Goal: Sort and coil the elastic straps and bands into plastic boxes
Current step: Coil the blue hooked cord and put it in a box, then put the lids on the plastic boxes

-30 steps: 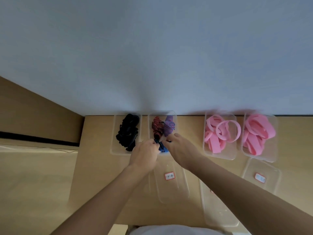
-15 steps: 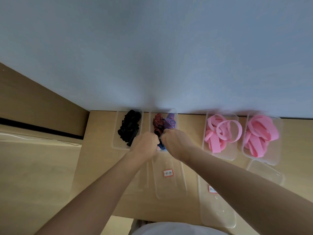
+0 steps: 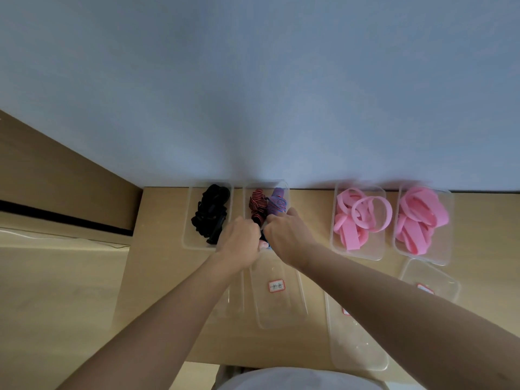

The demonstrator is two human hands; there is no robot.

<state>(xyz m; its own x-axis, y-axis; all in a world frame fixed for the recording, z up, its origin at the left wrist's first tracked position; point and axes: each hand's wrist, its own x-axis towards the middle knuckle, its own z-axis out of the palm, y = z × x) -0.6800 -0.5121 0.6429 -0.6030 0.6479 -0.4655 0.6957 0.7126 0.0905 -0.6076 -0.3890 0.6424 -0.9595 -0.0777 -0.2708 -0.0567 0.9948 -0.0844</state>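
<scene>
Both hands meet over the near end of the second clear box at the wall. My left hand and my right hand have their fingers curled round a dark blue striped strap, mostly hidden between them. In that same box lie a red-and-black striped strap and a purple strap. To its left, another box holds a bundle of black straps.
Two clear boxes at the right hold pink bands and wider pink bands. Clear lids with red-edged labels lie on the wooden table in front: one in the middle, one under my right forearm, one at far right.
The hands have stayed together at the second box, working the blue strap. The view has shifted slightly; the boxes and lids have not moved.
</scene>
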